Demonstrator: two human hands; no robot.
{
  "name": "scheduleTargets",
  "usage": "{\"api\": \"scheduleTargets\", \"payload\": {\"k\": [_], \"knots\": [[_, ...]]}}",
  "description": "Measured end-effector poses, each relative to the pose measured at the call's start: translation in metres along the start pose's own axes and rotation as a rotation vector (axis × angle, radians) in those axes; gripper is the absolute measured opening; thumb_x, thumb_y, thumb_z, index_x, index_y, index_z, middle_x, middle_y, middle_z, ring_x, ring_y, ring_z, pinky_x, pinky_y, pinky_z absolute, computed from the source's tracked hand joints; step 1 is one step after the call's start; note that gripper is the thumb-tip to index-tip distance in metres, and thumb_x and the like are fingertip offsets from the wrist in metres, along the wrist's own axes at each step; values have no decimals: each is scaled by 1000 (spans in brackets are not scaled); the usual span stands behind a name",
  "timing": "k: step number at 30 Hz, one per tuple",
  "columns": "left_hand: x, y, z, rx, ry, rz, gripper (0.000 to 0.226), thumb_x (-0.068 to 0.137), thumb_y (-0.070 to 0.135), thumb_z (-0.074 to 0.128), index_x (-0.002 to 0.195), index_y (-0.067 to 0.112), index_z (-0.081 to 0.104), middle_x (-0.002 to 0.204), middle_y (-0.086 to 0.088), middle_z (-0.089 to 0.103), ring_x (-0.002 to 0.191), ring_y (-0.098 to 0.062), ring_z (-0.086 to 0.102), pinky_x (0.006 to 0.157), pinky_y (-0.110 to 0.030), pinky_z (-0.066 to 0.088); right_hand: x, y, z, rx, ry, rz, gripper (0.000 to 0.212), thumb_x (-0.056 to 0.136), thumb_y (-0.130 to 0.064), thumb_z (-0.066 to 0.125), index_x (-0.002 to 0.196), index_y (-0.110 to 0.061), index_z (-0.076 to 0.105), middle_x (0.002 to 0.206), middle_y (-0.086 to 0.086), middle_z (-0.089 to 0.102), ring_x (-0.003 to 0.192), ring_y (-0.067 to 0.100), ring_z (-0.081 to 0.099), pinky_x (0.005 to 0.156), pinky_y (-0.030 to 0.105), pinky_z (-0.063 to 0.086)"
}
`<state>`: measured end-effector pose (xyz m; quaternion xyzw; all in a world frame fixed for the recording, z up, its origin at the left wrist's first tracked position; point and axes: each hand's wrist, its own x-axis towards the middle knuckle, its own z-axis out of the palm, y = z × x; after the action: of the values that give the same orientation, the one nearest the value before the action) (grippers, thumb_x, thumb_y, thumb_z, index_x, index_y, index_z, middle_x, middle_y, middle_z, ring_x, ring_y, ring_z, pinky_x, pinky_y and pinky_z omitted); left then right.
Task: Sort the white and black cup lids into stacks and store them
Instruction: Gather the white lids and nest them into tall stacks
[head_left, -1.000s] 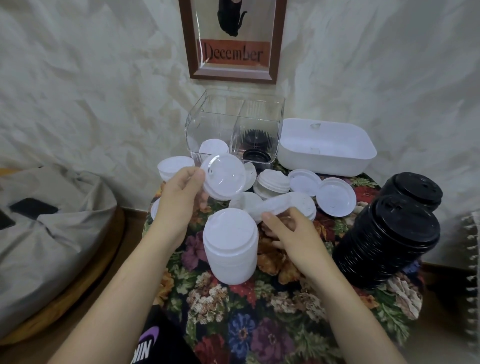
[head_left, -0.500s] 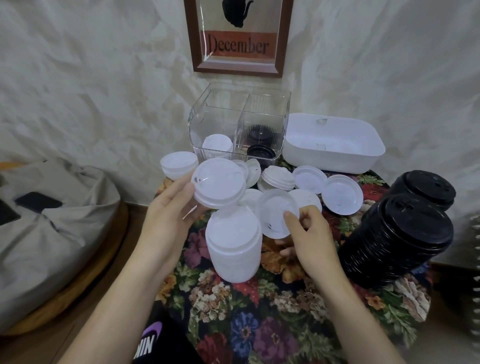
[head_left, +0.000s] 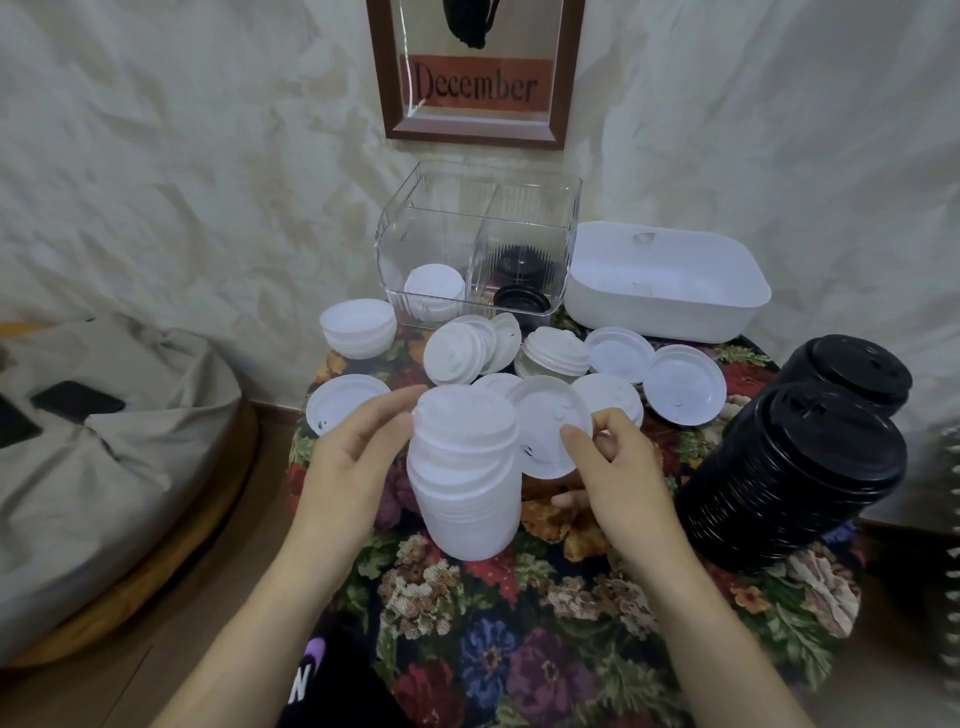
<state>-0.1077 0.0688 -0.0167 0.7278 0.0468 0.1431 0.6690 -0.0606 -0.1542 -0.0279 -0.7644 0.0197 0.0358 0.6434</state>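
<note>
At frame centre the left hand (head_left: 358, 457) is touching the tall white stack (head_left: 462, 488) on the bench (head_left: 545, 649) with loose, straight fingers, while the right hand (head_left: 618, 467) is pinching a single white lid (head_left: 545, 431) just beside its top. Stacking of whites is probably going on; next that lid is needing centring on the stack, more loose lids (head_left: 680, 384) lying beyond.

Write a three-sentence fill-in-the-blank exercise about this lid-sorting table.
1. The right hand pinches one loose lid, coloured ____.
2. In the clear box, the black lids sit in the ____ compartment.
3. The framed picture on the wall reads ____.
Missing words: white; right; December.
</note>
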Motion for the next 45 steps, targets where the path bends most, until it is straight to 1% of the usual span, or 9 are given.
{"api": "scheduleTargets", "payload": {"k": [3, 6, 11, 18, 26, 32, 36, 41, 45], "knots": [[-3, -2, 5, 73, -11, 47, 25, 98, 33, 59, 117, 24, 74, 114, 10, 75, 104, 2, 67, 84, -8, 47, -4, -7, 2, 35, -22, -30, 10, 101, -20, 61, 102, -10, 60, 95, 9, 68, 77, 8, 63, 62, 29, 61], [-6, -5, 7, 61, -44, 28, 45, 84, 59, 60, 117, 30, 68, 111, 11, 73, 85, 2, 67, 71, -15, 51, -10, -10, 2, 11, -70, -127, 4, 102, -21, 62, 103, -20, 65, 100, 8, 71, 89, 30, 66, 74, 46, 62], [-8, -11, 8, 83, -143, 66, 58, 81, 73, 66, 127, 39, 59, 128, 23, 67, 123, -2, 61, 95, -17, 47, -15, -17, 2, 12, -193, -191, 11, 100, -23, 66, 106, -31, 71, 104, -4, 75, 100, 24, 70, 92, 45, 58], [-17, -14, 3, 124, -195, 94, 51, 94, 58, 51, 143, 43, 52, 141, 28, 59, 131, 6, 54, 101, -10, 42, -18, -18, 4, -17, -277, -176, 23, 96, -30, 71, 117, -37, 69, 114, -11, 72, 107, 14, 67, 81, 26, 57], [-25, -15, 9, 149, -232, 110, 81, 75, 54, 76, 147, 49, 40, 141, 41, 50, 132, 16, 46, 97, -1, 38, -27, -21, 9, 77, -269, -147, 33, 87, -37, 75, 119, -31, 71, 115, 21, 68, 107, 37, 66, 92, 57, 52], [-22, -24, 10, 87, -238, 86, 80, 79, 52, 78, 151, 43, 43, 147, 27, 55, 138, 2, 49, 105, -14, 43, -22, -27, 6, -44, -343, -253, 37, 84, -26, 83, 115, -45, 72, 141, -26, 58, 131, 1, 55, 104, 28, 50], [-23, -24, 8, 65, -236, 71, 90, 72, 69, 80, 150, 41, 46, 148, 24, 56, 140, -1, 49, 107, -14, 42, -21, -24, 12, -171, -469, -307, 42, 84, -45, 77, 124, -51, 67, 157, -33, 34, 148, 4, 36, 119, 51, 36], [-20, -24, 7, 80, -267, 65, 95, 72, 55, 84, 155, 39, 40, 150, 22, 53, 142, -3, 47, 114, -36, 40, -23, -23, 17, -161, -414, -331, 42, 79, -58, 73, 120, -51, 68, 152, -33, 39, 145, 1, 38, 119, 49, 37], [-21, -25, 9, 86, -270, 71, 104, 68, 54, 86, 156, 48, 30, 149, 37, 46, 141, 11, 41, 109, -10, 38, -23, -22, 15, -155, -402, -331, 57, 80, -55, 75, 133, -46, 60, 149, -30, 44, 142, 6, 43, 117, 47, 40]]}}
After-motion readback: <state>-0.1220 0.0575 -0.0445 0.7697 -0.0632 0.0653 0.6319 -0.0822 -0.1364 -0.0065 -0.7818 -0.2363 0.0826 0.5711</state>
